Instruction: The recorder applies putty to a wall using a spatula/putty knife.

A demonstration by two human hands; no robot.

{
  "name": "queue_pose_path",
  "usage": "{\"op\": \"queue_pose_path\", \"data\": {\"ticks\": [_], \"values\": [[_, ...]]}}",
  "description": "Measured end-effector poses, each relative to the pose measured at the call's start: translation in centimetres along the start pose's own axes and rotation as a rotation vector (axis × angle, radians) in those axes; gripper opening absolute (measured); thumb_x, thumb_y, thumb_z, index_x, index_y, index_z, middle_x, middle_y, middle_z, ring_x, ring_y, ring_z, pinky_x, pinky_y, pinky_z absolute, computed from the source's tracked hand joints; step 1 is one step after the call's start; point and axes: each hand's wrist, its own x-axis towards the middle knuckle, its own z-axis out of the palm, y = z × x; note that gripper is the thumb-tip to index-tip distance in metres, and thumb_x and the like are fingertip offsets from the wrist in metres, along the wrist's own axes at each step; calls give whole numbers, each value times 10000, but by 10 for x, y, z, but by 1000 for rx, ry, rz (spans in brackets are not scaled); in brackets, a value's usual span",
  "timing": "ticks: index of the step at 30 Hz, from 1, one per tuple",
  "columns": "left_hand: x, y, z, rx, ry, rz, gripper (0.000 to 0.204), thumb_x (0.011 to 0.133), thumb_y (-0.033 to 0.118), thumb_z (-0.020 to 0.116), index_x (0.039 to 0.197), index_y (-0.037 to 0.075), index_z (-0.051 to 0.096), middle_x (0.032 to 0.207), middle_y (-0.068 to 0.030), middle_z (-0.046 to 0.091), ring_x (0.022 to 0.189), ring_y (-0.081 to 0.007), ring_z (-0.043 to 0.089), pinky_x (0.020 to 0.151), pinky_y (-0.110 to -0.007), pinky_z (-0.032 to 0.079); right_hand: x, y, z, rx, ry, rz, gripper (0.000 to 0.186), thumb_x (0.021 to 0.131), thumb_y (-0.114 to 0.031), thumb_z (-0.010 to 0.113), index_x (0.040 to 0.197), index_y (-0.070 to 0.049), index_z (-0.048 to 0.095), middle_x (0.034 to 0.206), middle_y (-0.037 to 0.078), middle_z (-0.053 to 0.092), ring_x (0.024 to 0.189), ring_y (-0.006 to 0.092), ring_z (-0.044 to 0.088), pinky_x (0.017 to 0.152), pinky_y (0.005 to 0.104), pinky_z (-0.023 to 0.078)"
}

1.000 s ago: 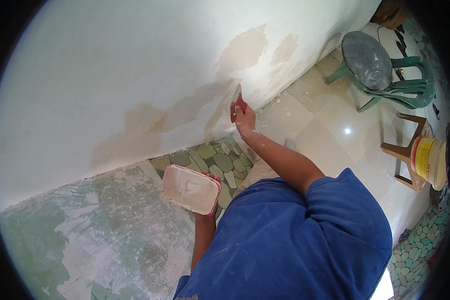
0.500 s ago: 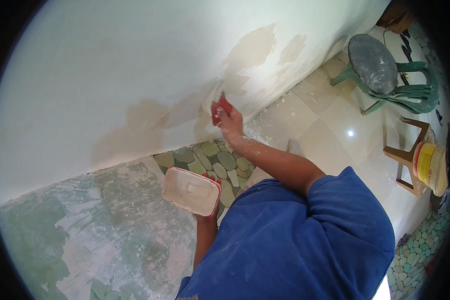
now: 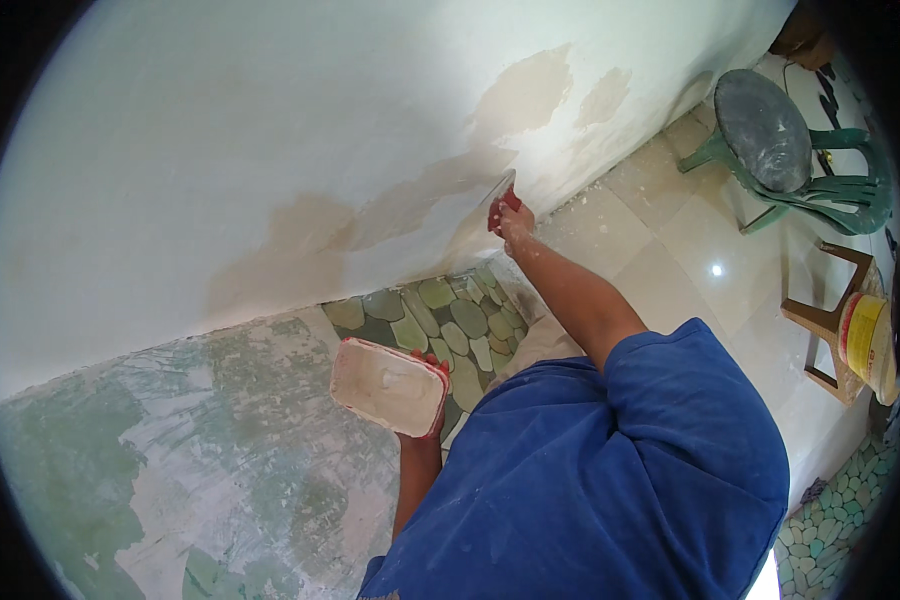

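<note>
Red-handled scraper [image 3: 504,205] gripped by right fingers [image 3: 514,212], apparently against wall [image 3: 270,120], upper centre; tub [image 3: 339,372] of pale paste [image 3: 395,385] gripped by left fingers [image 3: 433,360], left of centre. Risk: ridging from uneven pressure.

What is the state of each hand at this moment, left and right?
Left hand: closed on the rectangular container, which holds pale paste.
Right hand: closed on the red-handled scraper, at the wall.
</note>
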Motion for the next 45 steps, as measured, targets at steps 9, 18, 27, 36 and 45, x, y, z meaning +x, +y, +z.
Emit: {"op": "queue_pose_path", "data": {"ticks": [9, 18, 27, 36, 45], "values": [[-3, 1, -10, 29, -27, 14, 675, 844, 590, 466, 1330, 124, 418, 1346, -156, 453, 1171, -378, 485, 1064, -561, 265, -109, -40, 64, 155, -159, -104, 113, 906, -124, 543, 978, -57, 599, 779, 6, 611, 627, 100, 549, 509, 250, 447], [5, -5, 0, 64, 36, 15, 635, 872, 560, 440, 1339, 131, 404, 1337, -159, 458, 1159, -378, 489, 1050, -564, 293, -138, -32, 53, 159, -340, -233, 125, 918, -94, 510, 956, -17, 601, 757, 8, 595, 642, 85, 518, 576, 244, 426], [0, -5, 8, 13, -6, -4, 636, 868, 563, 448, 1328, 124, 415, 1333, -168, 461, 1158, -385, 491, 1052, -568, 286, -38, -32, -9, 43, -64, -313, 165, 915, -123, 520, 980, -4, 614, 744, 9, 591, 571, 90, 511, 506, 238, 416], [1, -6, -2, 90, -2, 26, 638, 858, 571, 466, 1319, 132, 429, 1323, -171, 472, 1172, -384, 485, 1052, -564, 283, -116, -76, 55, 238, -196, -351, 166, 923, -95, 497, 1012, -4, 603, 741, 14, 587, 621, 80, 525, 538, 241, 430], [10, -8, -8, 170, 68, -2, 621, 861, 566, 452, 1302, 129, 447, 1307, -158, 488, 1147, -379, 495, 1051, -562, 286, -153, -80, 39, 53, -482, -374, 223, 928, -143, 527, 1080, 7, 592, 785, -2, 607, 659, 58, 507, 591, 215, 408]]}}
